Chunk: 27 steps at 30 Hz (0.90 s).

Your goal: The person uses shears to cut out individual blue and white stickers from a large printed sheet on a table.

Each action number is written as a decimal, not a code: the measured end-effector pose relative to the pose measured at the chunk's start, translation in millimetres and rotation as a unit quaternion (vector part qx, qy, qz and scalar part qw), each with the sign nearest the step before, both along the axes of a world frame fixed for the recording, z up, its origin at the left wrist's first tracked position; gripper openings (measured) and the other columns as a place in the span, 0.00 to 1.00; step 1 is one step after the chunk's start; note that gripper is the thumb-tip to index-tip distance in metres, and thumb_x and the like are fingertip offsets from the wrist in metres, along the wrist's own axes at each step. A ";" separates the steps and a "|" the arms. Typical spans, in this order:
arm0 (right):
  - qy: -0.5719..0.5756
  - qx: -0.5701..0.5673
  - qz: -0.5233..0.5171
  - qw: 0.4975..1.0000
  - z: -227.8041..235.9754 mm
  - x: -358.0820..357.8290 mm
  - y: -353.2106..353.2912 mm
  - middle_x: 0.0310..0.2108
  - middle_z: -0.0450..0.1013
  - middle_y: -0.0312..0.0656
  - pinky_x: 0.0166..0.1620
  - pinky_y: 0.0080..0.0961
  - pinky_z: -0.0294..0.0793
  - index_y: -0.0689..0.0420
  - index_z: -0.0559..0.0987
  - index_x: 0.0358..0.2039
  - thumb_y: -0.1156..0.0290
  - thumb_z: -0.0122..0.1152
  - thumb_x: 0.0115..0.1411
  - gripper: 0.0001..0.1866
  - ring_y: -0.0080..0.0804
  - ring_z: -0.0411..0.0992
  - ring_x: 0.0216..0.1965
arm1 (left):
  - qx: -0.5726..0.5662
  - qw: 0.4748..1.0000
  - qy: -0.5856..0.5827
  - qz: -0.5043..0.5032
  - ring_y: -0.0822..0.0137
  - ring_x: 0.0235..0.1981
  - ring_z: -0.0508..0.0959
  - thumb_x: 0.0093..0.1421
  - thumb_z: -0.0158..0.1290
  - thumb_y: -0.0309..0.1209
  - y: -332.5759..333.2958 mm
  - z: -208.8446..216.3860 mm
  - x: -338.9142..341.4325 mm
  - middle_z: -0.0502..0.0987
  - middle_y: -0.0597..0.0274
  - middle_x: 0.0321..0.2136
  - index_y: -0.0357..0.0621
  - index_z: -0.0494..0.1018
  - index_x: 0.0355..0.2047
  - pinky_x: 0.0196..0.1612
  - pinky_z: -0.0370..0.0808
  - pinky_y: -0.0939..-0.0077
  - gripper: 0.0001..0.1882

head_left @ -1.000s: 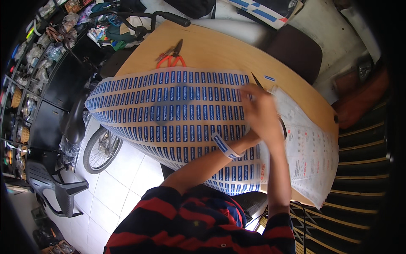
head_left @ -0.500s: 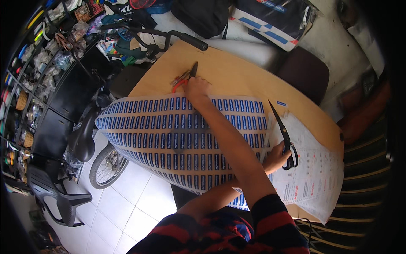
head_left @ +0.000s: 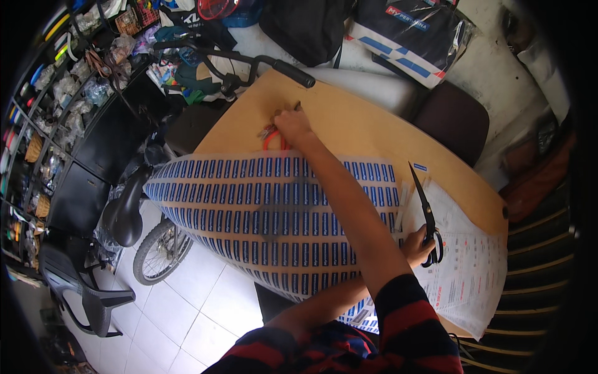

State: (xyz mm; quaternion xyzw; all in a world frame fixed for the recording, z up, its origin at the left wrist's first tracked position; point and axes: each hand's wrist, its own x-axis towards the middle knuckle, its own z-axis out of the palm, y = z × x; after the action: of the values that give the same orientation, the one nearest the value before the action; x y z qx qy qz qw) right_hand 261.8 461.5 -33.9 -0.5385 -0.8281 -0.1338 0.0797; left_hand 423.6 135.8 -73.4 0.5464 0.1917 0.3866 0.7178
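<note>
My arms are crossed. My left hand lies to the right, beneath my right forearm, closed on a large pair of scissors with black handles and dark blades pointing away from me. Stretched to the far left of the table, my right hand has its fingers closed over some small tools. Red-orange handles show below it and a dark tip beyond it; what it grips is hidden. Between my hands spreads a long sheet with rows of small blue rectangular labels, partly covered by my right forearm.
A white printed sheet with red marks covers the right end of the wooden table. One loose blue label lies near the scissors. A handlebar overhangs the far left corner. A bicycle wheel and saddle stand left.
My right hand has closed further over the small tools, covering most of the dark tip. My left hand still holds the scissors. The whole view has shifted slightly.
</note>
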 end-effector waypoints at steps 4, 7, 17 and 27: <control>-0.027 0.006 0.056 0.998 -3.2 10.2 5.7 0.34 0.79 0.43 0.41 0.30 0.75 0.54 0.83 0.31 0.71 0.54 0.55 0.09 0.38 0.78 0.37 | -0.002 0.999 0.044 -0.032 0.74 0.25 0.68 0.62 0.50 0.26 0.7 9.9 -4.5 0.70 0.60 0.23 0.40 0.68 0.48 0.28 0.67 0.72 0.14; 0.016 0.069 0.076 0.995 -8.3 24.7 -8.2 0.36 0.78 0.44 0.47 0.34 0.73 0.54 0.83 0.30 0.71 0.55 0.55 0.09 0.38 0.77 0.41 | -0.077 0.988 0.101 -0.083 0.73 0.25 0.68 0.61 0.51 0.27 -5.0 16.7 -5.6 0.71 0.58 0.25 0.41 0.69 0.49 0.28 0.67 0.71 0.15; 0.333 0.035 0.020 0.942 109.5 114.4 -256.4 0.40 0.75 0.51 0.51 0.36 0.71 0.65 0.77 0.43 0.77 0.61 0.53 0.15 0.45 0.73 0.46 | 0.149 0.979 0.136 0.040 0.65 0.34 0.77 0.62 0.51 0.32 16.2 6.1 -18.4 0.77 0.57 0.33 0.41 0.70 0.51 0.39 0.73 0.72 0.18; 0.185 0.077 -0.504 0.840 26.1 281.2 -528.1 0.39 0.71 0.47 0.42 0.40 0.72 0.61 0.76 0.44 0.73 0.63 0.55 0.16 0.46 0.71 0.40 | -0.083 0.992 0.039 -0.081 0.83 0.18 0.61 0.64 0.48 0.23 1.0 32.1 -12.8 0.66 0.72 0.25 0.38 0.71 0.50 0.19 0.58 0.87 0.14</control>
State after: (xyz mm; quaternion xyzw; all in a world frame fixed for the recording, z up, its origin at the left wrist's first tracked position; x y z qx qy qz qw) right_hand 543.0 -66.5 -7.8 -0.8884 -0.3993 -0.1164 0.1942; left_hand 410.8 136.8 -41.3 0.5128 0.2064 0.2886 0.7817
